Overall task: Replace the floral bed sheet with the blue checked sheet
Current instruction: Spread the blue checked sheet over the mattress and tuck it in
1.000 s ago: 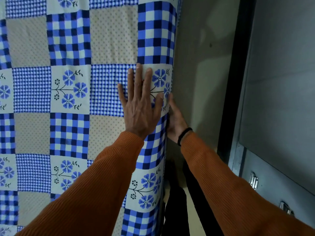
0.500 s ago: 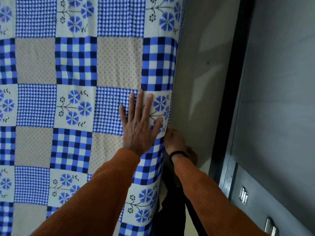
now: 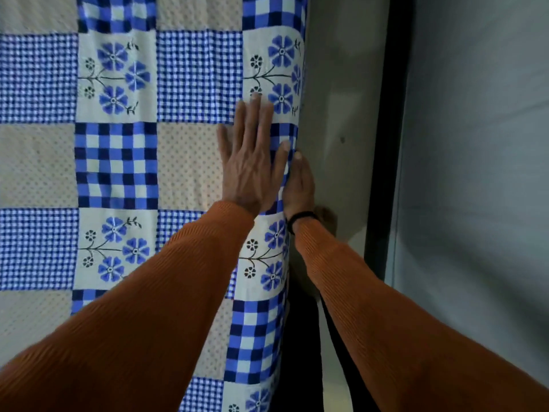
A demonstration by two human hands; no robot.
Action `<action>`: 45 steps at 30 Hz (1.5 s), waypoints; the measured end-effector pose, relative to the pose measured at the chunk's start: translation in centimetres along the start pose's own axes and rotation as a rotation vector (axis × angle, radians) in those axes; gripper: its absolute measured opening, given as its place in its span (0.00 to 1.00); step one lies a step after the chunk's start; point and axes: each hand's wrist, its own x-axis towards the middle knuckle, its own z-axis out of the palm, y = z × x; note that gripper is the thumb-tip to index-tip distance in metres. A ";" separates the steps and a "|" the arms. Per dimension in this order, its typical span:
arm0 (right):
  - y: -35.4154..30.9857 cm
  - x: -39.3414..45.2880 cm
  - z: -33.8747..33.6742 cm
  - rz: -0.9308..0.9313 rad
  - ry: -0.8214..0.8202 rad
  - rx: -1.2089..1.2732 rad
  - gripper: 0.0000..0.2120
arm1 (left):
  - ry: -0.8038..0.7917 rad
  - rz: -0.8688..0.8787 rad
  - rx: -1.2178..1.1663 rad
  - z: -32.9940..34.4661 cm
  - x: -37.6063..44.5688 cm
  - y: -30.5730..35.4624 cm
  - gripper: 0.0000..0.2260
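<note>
The blue checked sheet (image 3: 118, 162) fills the left of the view, its right edge meeting a narrow gap before the grey wall (image 3: 335, 114), where the left hand (image 3: 252, 171) presses flat with straight fingers while the right hand (image 3: 300, 185) reaches behind that edge, its grip hidden, perhaps tucking.

Blue checked sheet (image 3: 118, 162), smooth across the bed
</note>
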 end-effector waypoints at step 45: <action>-22.9 21.2 -2.2 0.274 -0.510 -0.471 0.28 | -0.050 -0.091 0.057 -2.7 23.5 1.9 0.30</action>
